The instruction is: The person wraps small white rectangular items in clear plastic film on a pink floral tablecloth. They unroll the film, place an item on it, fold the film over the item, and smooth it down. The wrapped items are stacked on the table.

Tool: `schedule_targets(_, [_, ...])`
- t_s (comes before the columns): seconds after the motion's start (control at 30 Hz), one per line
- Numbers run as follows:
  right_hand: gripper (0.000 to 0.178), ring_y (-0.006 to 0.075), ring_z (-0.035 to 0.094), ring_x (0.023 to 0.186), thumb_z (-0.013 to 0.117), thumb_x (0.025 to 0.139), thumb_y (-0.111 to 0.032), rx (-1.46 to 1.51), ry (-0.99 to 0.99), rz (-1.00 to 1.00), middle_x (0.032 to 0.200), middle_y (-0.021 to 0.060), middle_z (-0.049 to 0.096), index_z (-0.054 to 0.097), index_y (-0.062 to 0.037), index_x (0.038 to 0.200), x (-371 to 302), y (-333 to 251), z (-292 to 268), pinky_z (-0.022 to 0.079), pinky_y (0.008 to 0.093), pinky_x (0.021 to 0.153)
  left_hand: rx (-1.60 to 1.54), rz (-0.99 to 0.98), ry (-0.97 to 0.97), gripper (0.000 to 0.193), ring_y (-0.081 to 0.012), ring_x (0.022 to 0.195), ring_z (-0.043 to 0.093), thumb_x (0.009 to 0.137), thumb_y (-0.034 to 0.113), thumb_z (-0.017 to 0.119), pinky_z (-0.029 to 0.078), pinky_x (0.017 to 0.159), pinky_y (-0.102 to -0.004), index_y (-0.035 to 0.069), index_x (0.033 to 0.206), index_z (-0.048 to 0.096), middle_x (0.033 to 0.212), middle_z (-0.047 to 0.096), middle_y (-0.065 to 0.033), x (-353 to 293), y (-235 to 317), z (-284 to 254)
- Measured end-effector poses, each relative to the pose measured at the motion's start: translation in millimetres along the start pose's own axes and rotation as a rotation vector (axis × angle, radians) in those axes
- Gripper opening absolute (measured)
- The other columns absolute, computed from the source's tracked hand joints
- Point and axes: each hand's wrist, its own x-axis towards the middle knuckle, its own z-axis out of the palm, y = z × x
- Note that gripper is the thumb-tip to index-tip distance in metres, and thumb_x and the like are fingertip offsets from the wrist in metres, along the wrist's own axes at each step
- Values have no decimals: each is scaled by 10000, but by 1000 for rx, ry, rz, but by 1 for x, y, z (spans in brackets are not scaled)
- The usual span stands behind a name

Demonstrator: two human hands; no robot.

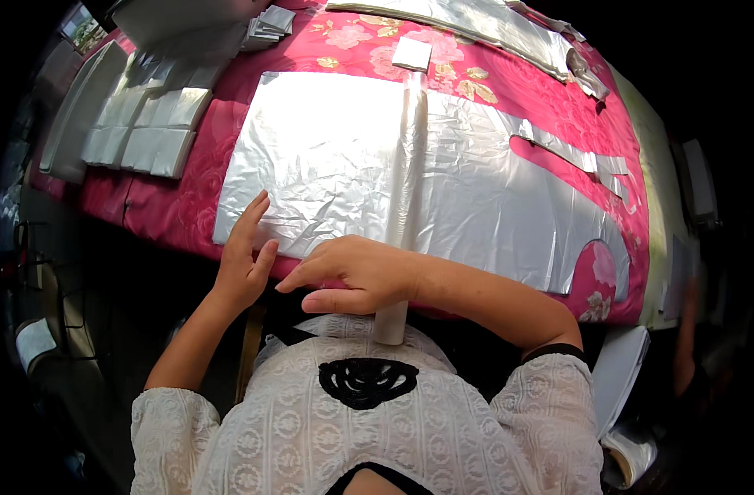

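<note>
Pink floral counter (pixel 216 128): silvery plastic sheets (pixel 323 136) lying flat, long clear strip (pixel 409 157) across them. Left hand (pixel 245 268), right hand (pixel 352 274): fingers loosely extended, apparently gripping nothing, near the sheets' front edge. Creases probably call for flat palms, light pressure.

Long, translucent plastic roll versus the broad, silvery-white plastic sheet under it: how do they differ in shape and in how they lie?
The long, translucent plastic roll is narrow and tube-like; the broad, silvery-white plastic sheet is spread flat and wrinkled. The roll lies across the sheet and juts past its near edge, while the sheet lies underneath. The sheet has curved cut-outs toward its right end; the roll shows none. Both look pale and shiny.
</note>
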Motion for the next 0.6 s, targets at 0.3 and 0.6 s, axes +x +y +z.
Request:
schedule_targets(0.3, [367,283,534,1073,567,838,-267,-695,328,-227,1140,111,590,584,-64,1142,23,36,-36,403,393,925,-60,-134,78,511,-328,1290,352,864,164,521,260,1065,-379,-16,1319,374,1382,374,-200,-63,-3,-29])
schedule_targets(0.6, [396,287,423,1224,502,849,-339,-919,150,-119,1167,106,584,605,-38,1084,142,66,-12,212,469,1072,-191,-571,80,520,-252,935,554,767,258,684,450,828,-350,-13,1137,438,1029,535,-170,-71,4,-25])
